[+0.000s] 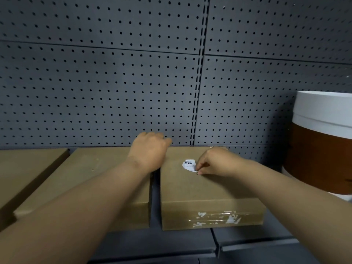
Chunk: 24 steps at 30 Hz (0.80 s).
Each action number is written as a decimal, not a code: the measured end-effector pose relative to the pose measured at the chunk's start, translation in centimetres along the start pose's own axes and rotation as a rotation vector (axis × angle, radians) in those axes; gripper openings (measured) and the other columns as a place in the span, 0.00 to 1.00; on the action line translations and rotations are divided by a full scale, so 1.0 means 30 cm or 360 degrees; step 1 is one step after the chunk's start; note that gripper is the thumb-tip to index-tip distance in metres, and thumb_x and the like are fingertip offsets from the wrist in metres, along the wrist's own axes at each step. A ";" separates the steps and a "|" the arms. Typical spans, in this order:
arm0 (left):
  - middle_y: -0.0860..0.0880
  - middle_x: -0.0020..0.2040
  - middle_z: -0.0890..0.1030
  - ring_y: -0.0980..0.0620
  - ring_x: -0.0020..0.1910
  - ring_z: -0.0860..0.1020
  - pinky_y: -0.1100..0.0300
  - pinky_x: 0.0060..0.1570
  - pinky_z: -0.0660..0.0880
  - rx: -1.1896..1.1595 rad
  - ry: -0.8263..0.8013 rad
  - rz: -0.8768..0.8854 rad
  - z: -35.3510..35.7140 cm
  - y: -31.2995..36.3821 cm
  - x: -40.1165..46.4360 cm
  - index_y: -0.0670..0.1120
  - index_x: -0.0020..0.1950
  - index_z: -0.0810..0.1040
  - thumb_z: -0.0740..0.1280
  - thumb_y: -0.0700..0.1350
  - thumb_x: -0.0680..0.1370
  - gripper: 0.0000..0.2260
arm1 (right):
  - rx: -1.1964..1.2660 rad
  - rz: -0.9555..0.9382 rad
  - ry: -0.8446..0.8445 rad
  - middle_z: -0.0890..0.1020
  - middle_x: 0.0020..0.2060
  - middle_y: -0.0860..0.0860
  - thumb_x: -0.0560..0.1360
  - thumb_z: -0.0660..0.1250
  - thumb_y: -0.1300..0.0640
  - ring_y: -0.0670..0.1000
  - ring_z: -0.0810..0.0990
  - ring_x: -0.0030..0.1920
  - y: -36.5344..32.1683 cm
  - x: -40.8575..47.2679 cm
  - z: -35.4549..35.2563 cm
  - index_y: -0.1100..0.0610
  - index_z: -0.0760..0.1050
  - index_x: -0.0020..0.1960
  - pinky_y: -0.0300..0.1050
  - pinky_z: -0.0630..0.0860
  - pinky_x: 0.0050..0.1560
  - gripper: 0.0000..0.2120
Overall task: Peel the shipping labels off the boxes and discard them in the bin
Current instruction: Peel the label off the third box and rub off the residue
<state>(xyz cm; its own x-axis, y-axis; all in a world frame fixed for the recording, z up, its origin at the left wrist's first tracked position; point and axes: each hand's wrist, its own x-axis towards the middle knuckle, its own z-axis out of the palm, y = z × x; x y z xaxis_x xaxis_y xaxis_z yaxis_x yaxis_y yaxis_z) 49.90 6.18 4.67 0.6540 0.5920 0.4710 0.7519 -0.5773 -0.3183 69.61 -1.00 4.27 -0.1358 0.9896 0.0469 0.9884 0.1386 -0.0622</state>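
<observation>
- Your right hand sits on top of the right-hand box, fingers curled, thumb and fingertip pinching the near right edge of the shipping label
- Label: small, white, with a barcode printed on it, stuck on the box's top face toward the far side; its edge under your fingertips looks slightly raised, the remainder lies flat against the cardboard
- Your left hand grips the far left corner of that same box, fingers curled over the back edge and out of sight behind it, wrist lying across the gap between this box and its neighbour
- The front face of the right-hand box carries clear tape with torn white paper scraps stuck along it
- The middle box stands just beside the right-hand one, a narrow dark gap between them; your left forearm crosses over its near right part; its top shows faint pale flecks
- A third box shows partly at the left edge, close to the middle one
- All three boxes rest on a dark grey shelf, its front seam visible below them
- Behind them, a grey pegboard wall with rows of round holes and a slotted upright to the right of centre
- At far right, a white bucket with a brown band, standing apart from the right-hand box; whether this serves as the bin cannot be told
</observation>
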 end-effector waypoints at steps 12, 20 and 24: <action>0.47 0.51 0.78 0.46 0.50 0.75 0.55 0.49 0.68 0.0051 -0.0151 0.0140 0.073 0.056 -0.025 0.46 0.51 0.75 0.59 0.42 0.76 0.08 | -0.0254 -0.0176 0.0058 0.83 0.51 0.45 0.75 0.63 0.54 0.48 0.78 0.50 0.005 0.021 0.010 0.50 0.82 0.51 0.36 0.61 0.36 0.10; 0.47 0.52 0.78 0.45 0.52 0.75 0.53 0.54 0.69 -0.0009 -0.0135 0.0159 0.090 0.070 -0.031 0.46 0.53 0.76 0.56 0.46 0.78 0.10 | -0.0433 -0.0263 0.0023 0.82 0.45 0.56 0.76 0.58 0.56 0.57 0.79 0.47 -0.001 0.019 0.025 0.59 0.79 0.47 0.50 0.77 0.49 0.13; 0.46 0.53 0.77 0.45 0.54 0.75 0.53 0.54 0.69 -0.0041 -0.0161 0.0155 0.093 0.077 -0.034 0.46 0.54 0.76 0.55 0.47 0.78 0.12 | -0.0527 -0.0325 0.0079 0.80 0.44 0.55 0.78 0.54 0.54 0.57 0.78 0.44 -0.015 0.001 0.030 0.58 0.79 0.49 0.49 0.76 0.45 0.16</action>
<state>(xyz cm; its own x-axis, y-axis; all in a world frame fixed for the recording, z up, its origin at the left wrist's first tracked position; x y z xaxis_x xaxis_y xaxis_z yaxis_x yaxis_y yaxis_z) 51.19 5.82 1.16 0.7300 0.5851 0.3532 0.6827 -0.6485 -0.3368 69.10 -0.99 3.42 -0.3363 0.9389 0.0735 0.9111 0.3046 0.2779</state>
